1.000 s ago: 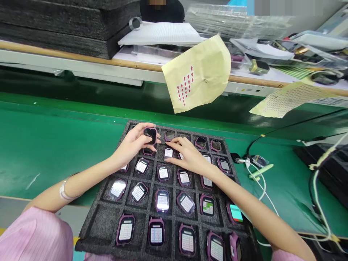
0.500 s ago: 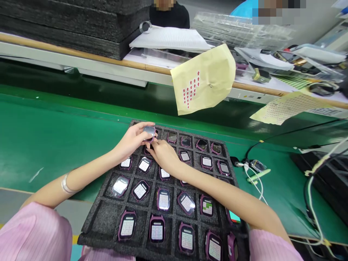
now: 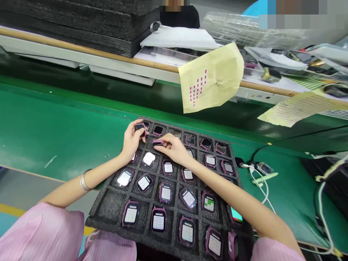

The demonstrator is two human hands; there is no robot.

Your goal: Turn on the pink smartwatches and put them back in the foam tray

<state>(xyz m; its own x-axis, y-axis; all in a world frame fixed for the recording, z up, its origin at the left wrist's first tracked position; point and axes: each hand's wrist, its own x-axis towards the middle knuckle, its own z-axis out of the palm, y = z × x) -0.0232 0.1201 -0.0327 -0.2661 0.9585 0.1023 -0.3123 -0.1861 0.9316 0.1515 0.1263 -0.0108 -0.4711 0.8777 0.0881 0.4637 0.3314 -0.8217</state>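
A black foam tray (image 3: 108, 206) with square compartments holds many purple-framed smartwatches, several with lit white screens, such as the smartwatch (image 3: 158, 221) in the front row. Over the tray's far left corner, my left hand (image 3: 132, 139) is closed around a dark-screened smartwatch (image 3: 140, 127). To its right, my right hand (image 3: 174, 146) pinches another purple smartwatch (image 3: 158, 143), tilted edge-on, just above a second-row compartment. One watch (image 3: 208, 203) displays green blocks. In the far row the watches, like the smartwatch (image 3: 158, 130), have dark screens.
Behind the green bench (image 3: 67, 123) runs a shelf with stacked black foam (image 3: 81, 25), papers (image 3: 179, 38) and clear plastic trays. A yellow sheet with red arrows (image 3: 212, 78) hangs from its edge. White cables (image 3: 263, 185) and a green pen-like tool (image 3: 268, 177) lie right. A person sits opposite.
My right hand has lifted a smartwatch and tilted it, moving apart from my left hand. The left hand has turned its watch and shifted toward the tray's far left corner. The view has swung slightly.
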